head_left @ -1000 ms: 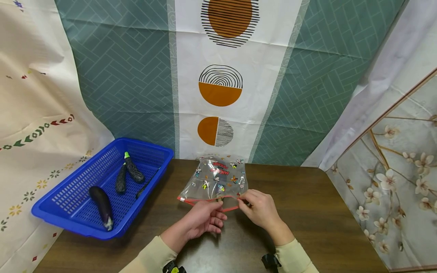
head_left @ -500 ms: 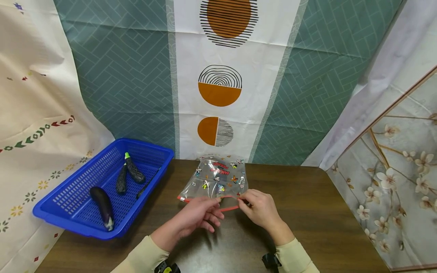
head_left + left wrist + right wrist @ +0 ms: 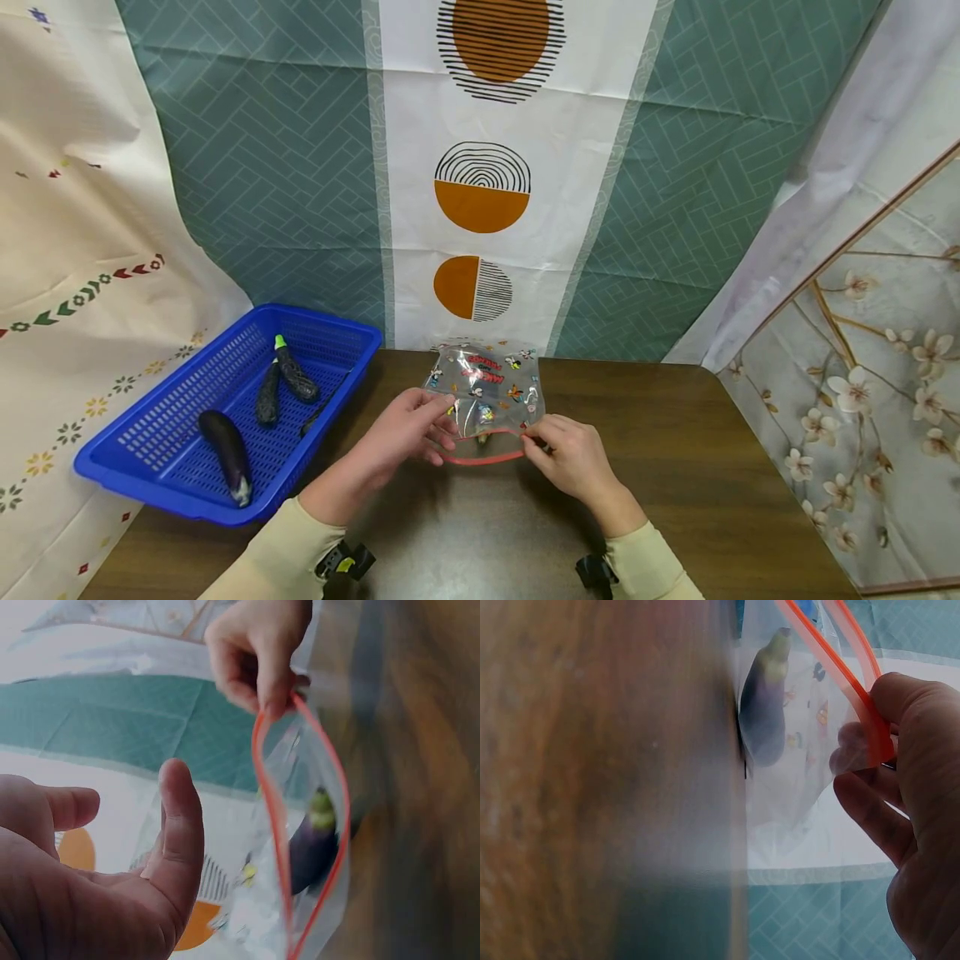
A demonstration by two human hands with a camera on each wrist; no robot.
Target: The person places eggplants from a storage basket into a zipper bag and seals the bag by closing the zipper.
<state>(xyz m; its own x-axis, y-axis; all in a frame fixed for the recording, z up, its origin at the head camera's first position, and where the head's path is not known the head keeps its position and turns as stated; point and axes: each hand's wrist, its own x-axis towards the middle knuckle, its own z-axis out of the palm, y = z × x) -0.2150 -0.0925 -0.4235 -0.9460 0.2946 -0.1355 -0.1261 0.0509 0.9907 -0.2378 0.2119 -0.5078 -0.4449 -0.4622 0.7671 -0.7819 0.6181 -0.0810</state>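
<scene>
A clear zip bag (image 3: 491,396) with a red zip edge and printed cartoon figures lies at the back of the table, mouth facing me. Inside it shows a purple eggplant (image 3: 766,709) with a green stem end. My right hand (image 3: 570,460) pinches the red edge at the right corner between thumb and fingers. The left wrist view shows the mouth parted in a narrow loop. Over the bag's left corner is my left hand (image 3: 401,435), fingers spread and loosely bent, holding nothing; it hides that corner in the head view.
On the left stands a blue plastic basket (image 3: 161,503) with several dark eggplants (image 3: 227,454) in it. The brown table (image 3: 675,475) ends at a patterned curtain (image 3: 300,167) behind. A floral panel (image 3: 855,433) borders the right side.
My left hand has come off the middle of the bag's red edge and moved left and slightly forward. The right hand keeps its pinch at the right corner.
</scene>
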